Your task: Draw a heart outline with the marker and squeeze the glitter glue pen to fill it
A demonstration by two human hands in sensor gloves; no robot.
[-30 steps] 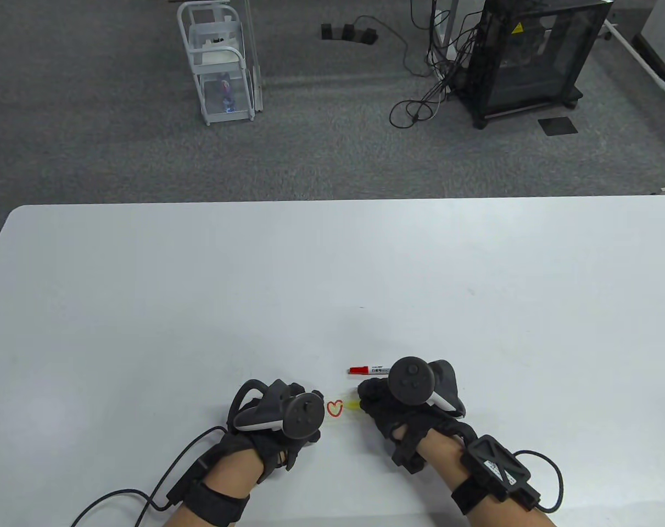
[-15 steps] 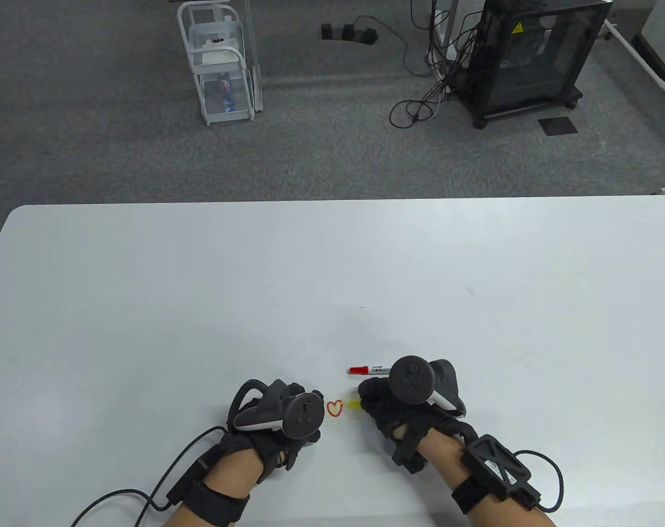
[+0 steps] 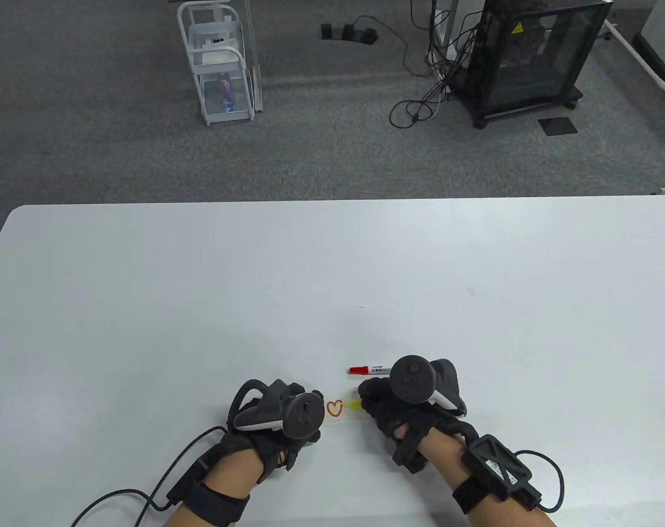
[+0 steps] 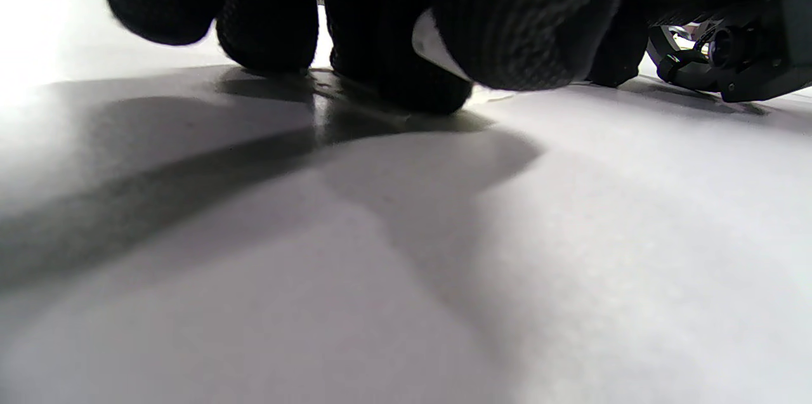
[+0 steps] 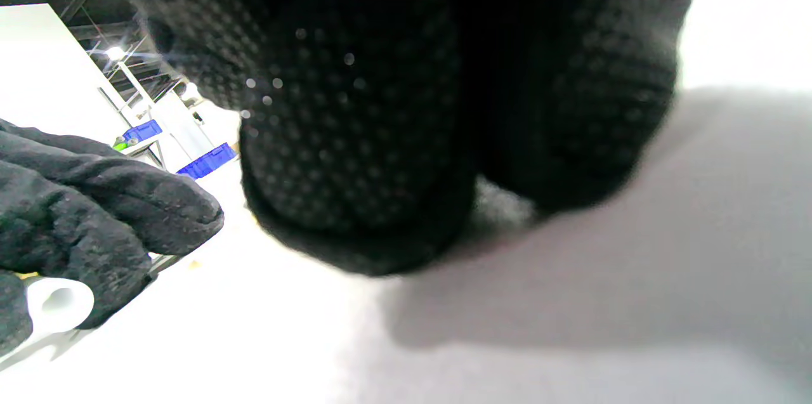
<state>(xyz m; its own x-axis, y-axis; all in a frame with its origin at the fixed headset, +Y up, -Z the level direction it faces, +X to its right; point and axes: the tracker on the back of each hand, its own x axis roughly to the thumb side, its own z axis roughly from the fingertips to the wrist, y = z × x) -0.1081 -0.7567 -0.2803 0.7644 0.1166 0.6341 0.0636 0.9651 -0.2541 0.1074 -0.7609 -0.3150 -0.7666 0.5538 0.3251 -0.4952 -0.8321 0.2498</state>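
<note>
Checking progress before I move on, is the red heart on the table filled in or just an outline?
Just an outline: the heart shows white table inside its red line.

The table view looks steeply down from above the person onto the wide white table (image 3: 332,263), grey carpet beyond. Both wrist views sit almost on that table's surface, facing forward under dark gloved fingers (image 4: 387,42); the right wrist view also catches the left hand (image 5: 82,214).

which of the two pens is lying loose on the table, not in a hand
The red-capped marker, lying flat on the table just beyond the right hand. The yellow glitter glue pen pokes out of that hand toward the heart.
</note>
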